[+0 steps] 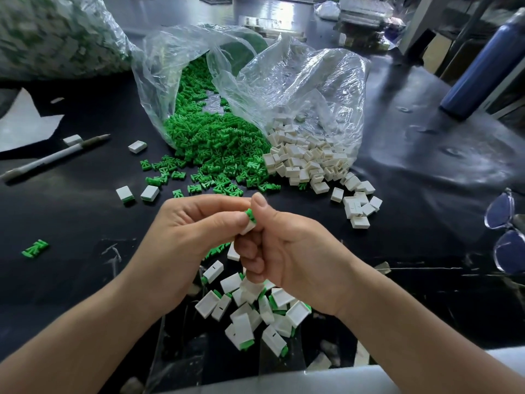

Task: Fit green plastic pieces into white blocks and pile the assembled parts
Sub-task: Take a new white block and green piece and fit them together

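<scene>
At frame centre, a white block (248, 227) with a green piece (250, 215) seated in its upper end is gripped by both hands. The left hand (193, 231) is curled round the block; the right hand (287, 251) is clenched, its thumb pressed onto the green piece. Directly below, on the black table (85, 223), a pile of assembled parts (255, 311) is noted. Loose green pieces (216, 143) and loose white blocks (306, 160) are spilled from clear bags (298, 81) at upper centre.

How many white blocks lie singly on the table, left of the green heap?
4 white blocks: one by the pen, one right of it, two side by side nearer the left hand. More may hide under the bags.
</scene>
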{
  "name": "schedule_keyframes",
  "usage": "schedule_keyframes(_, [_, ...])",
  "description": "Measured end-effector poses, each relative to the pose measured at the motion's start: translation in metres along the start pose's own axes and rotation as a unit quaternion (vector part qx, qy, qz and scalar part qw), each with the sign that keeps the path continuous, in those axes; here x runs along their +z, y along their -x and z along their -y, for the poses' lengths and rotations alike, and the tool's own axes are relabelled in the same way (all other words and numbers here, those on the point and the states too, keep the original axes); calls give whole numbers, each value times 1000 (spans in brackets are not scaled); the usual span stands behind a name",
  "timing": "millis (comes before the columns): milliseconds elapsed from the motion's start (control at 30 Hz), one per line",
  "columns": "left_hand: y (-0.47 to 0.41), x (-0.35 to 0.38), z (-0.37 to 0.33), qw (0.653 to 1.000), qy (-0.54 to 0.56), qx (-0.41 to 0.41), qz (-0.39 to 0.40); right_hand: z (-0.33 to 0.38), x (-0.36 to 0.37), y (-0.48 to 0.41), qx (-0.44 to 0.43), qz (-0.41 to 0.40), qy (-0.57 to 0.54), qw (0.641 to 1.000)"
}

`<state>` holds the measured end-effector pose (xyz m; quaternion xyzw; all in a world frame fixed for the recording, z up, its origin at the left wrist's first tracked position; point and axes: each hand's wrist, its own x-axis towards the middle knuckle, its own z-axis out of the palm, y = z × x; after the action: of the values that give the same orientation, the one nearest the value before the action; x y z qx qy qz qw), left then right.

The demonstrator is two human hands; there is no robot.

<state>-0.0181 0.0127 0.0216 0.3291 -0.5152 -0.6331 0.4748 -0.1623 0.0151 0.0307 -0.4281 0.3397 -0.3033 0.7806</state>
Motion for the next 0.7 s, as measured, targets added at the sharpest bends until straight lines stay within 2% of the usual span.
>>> schedule_keyframes(133, [0,2,-1,1000,0,-1,-1,-2,-2,0,-12,-7,19,1000])
schedule_keyframes(267, [2,5,-1,999,-9,35,3,-3,-2,0,-38,-13,38,998])
schedule_keyframes(467, [1,6,-1,1000,-17,20,9,-4,-8,2,-58,-35,188,980])
schedule_keyframes(700, [1,5,-1,1000,-11,19,18,-5,-6,1,-93,-83,281,952])
